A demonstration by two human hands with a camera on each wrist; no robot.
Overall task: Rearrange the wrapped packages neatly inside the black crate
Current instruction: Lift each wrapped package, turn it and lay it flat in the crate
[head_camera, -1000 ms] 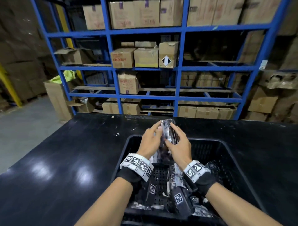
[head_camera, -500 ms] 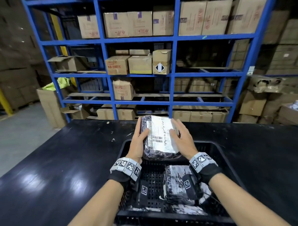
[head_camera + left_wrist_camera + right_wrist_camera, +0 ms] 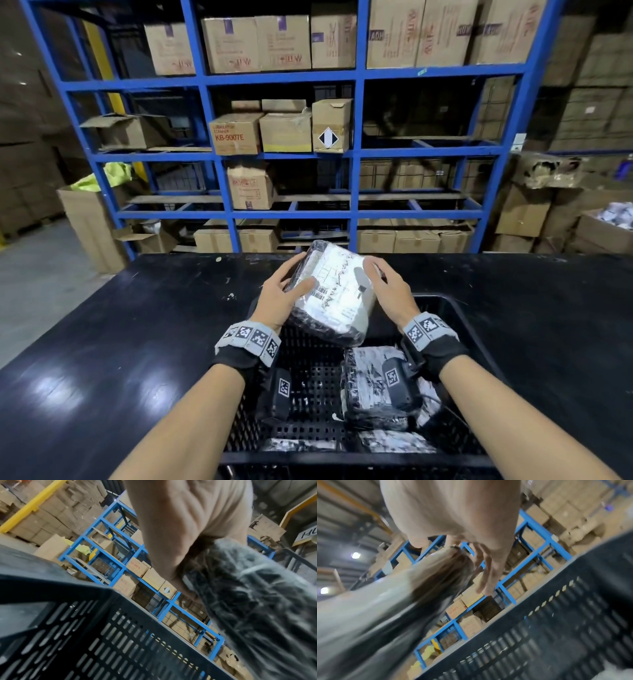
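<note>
A package wrapped in dark plastic with a white label (image 3: 332, 294) hangs tilted above the far end of the black crate (image 3: 474, 337). My left hand (image 3: 291, 277) grips its left edge, thumb on the label. My right hand (image 3: 375, 274) cups its right far corner. The left wrist view shows the palm (image 3: 171, 534) against the wrap (image 3: 257, 601), above the crate wall (image 3: 102, 635). In the blurred right wrist view, the fingers (image 3: 486, 577) run down the package's side (image 3: 385, 601). Another wrapped package (image 3: 368, 387) lies on the crate floor at the right, and flatter ones (image 3: 394, 442) line the near wall.
The crate stands on a black table (image 3: 137, 342). Its perforated floor (image 3: 311, 383) shows bare on the left half. Blue shelving (image 3: 356, 154) with cardboard boxes stands behind the table, and more boxes are stacked at the right.
The package turned from edge-on to label-up, then tilted and rose slightly between both hands. Both hands moved with it.
</note>
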